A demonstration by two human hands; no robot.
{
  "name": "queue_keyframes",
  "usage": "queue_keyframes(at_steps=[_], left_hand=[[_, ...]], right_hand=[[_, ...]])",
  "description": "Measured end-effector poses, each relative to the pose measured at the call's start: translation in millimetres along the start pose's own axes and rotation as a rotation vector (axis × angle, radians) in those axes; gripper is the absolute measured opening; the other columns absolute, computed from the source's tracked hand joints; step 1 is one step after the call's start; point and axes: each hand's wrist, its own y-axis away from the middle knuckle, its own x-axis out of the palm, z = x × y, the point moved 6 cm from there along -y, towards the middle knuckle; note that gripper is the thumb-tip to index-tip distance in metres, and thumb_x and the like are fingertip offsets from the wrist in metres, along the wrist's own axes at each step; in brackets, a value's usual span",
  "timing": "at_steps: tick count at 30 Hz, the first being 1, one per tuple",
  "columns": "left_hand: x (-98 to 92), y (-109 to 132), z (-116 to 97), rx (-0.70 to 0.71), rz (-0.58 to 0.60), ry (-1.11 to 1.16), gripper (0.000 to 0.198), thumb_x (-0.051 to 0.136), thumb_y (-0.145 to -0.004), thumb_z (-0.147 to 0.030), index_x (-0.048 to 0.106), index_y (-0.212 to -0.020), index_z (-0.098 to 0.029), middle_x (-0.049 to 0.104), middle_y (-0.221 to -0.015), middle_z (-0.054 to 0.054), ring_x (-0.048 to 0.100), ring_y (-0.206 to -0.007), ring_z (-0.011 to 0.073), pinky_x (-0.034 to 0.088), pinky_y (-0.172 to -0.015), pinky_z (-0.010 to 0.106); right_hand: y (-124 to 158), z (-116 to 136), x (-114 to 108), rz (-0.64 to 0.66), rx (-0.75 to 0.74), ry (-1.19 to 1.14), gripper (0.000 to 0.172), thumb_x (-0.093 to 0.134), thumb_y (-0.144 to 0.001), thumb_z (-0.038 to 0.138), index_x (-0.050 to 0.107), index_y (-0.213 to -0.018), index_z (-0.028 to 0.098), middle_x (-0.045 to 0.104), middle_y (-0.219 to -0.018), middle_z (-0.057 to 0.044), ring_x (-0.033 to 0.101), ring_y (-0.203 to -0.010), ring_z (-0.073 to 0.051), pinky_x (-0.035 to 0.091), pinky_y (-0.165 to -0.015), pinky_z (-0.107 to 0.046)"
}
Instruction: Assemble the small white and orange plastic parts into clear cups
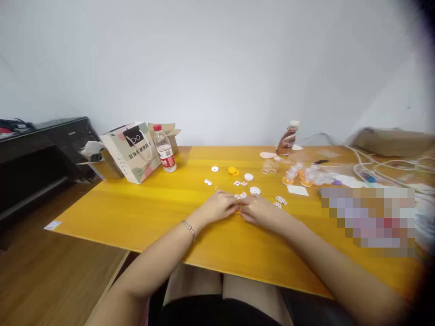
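Centrally, left hand (217,206) and right hand (260,211) meet fingertip to fingertip on the yellow wooden table (136,213); fingers curled, though a grip cannot be told; small white printed paper pieces (239,196) lie just beyond the fingertips; a white round plastic cap (254,190) sits near.

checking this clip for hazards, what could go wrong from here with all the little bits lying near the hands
1. Small white pieces lie loose beside the left hand and right hand; a wrist sweep could scatter them across the table or off it.
2. The brown drink bottle stands just behind the work; a reach past it might tip it.
3. Cables sprawl on the right; the right forearm could snag them.
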Motion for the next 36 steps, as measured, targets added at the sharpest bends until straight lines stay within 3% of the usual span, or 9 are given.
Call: queue_keyframes(at_steps=[7, 10, 14, 17, 20, 26, 30, 36], left_hand=[[0.7, 0.8, 4.2, -0.054, -0.033, 0.077, 0.014, 0.047, -0.082, -0.027, 0.057, -0.083, -0.019, 0.061, -0.082, 0.001, 0.057, -0.077, 0.0131, 0.037, -0.073, 0.025], [-3.3, 1.8, 6.5, -0.055, -0.088, 0.094, 0.011, 0.049, -0.08, -0.026, 0.058, -0.082, -0.019, 0.061, -0.082, 0.001, 0.056, -0.08, 0.0135, 0.036, -0.077, 0.027], [-19.2, 2.9, 10.2, -0.052, -0.291, 0.133, 0.011, 0.049, -0.08, -0.025, 0.057, -0.08, -0.017, 0.06, -0.082, 0.003, 0.055, -0.08, 0.0133, 0.038, -0.075, 0.027], [-28.2, 3.3, 10.1, -0.021, -0.431, 0.182, 0.012, 0.05, -0.08, -0.026, 0.057, -0.079, -0.017, 0.059, -0.083, 0.004, 0.055, -0.08, 0.013, 0.039, -0.076, 0.027], [-30.6, 3.2, 9.8, -0.018, -0.493, 0.206, 0.013, 0.051, -0.079, -0.028, 0.058, -0.08, -0.017, 0.058, -0.088, 0.005, 0.054, -0.084, 0.0139, 0.041, -0.077, 0.029], [-32.8, 3.9, 8.6, 0.001, -0.448, 0.272, 0.016, 0.051, -0.08, -0.029, 0.06, -0.089, -0.018, 0.057, -0.094, 0.006, 0.053, -0.089, 0.0151, 0.042, -0.081, 0.029], [-29.3, 4.9, 28.0, -0.099, -0.42, 0.311, 0.02, 0.046, -0.083, -0.026, 0.059, -0.096, -0.017, 0.057, -0.093, 0.006, 0.053, -0.089, 0.0145, 0.042, -0.083, 0.029], [0.4, 1.3, 54.4, -0.214, -0.162, 0.189, 0.021, 0.045, -0.082, -0.023, 0.062, -0.094, -0.018, 0.059, -0.089, 0.006, 0.054, -0.087, 0.016, 0.042, -0.082, 0.029]], right_hand=[[1.6, -0.3, -5.4, -0.047, -0.042, -0.093, 0.023, 0.045, -0.076, 0.015, 0.067, -0.074, 0.016, 0.065, -0.085, -0.009, 0.059, -0.076, -0.02, 0.04, -0.071, -0.031], [1.2, -9.1, -7.6, -0.161, -0.034, -0.323, 0.021, 0.046, -0.078, 0.02, 0.067, -0.08, 0.017, 0.064, -0.094, -0.009, 0.059, -0.082, -0.018, 0.042, -0.075, -0.03], [-1.3, -29.7, -3.4, -0.355, 0.12, -0.753, 0.02, 0.048, -0.079, 0.029, 0.061, -0.088, 0.019, 0.063, -0.091, -0.007, 0.059, -0.082, -0.017, 0.045, -0.077, -0.031], [-5.5, -36.1, 6.2, -0.402, 0.177, -1.108, 0.018, 0.051, -0.077, 0.033, 0.056, -0.087, 0.019, 0.062, -0.085, -0.004, 0.059, -0.077, -0.014, 0.047, -0.075, -0.03], [-7.7, -37.9, 10.8, -0.425, 0.217, -1.301, 0.021, 0.058, -0.072, 0.035, 0.054, -0.085, 0.019, 0.061, -0.082, -0.002, 0.06, -0.075, -0.014, 0.047, -0.077, -0.031], [-6.2, -44.0, 10.0, -0.427, 0.312, -1.359, 0.026, 0.065, -0.064, 0.037, 0.056, -0.08, 0.019, 0.062, -0.076, -0.001, 0.06, -0.071, -0.014, 0.047, -0.075, -0.032], [0.1, -60.9, 6.2, -0.548, 0.414, -1.343, 0.027, 0.067, -0.06, 0.036, 0.056, -0.079, 0.019, 0.063, -0.073, 0.0, 0.059, -0.068, -0.013, 0.046, -0.07, -0.029], [10.9, -81.9, 3.8, -0.721, 0.537, -1.337, 0.028, 0.067, -0.059, 0.036, 0.055, -0.079, 0.019, 0.062, -0.066, 0.001, 0.057, -0.06, -0.011, 0.046, -0.061, -0.027]])
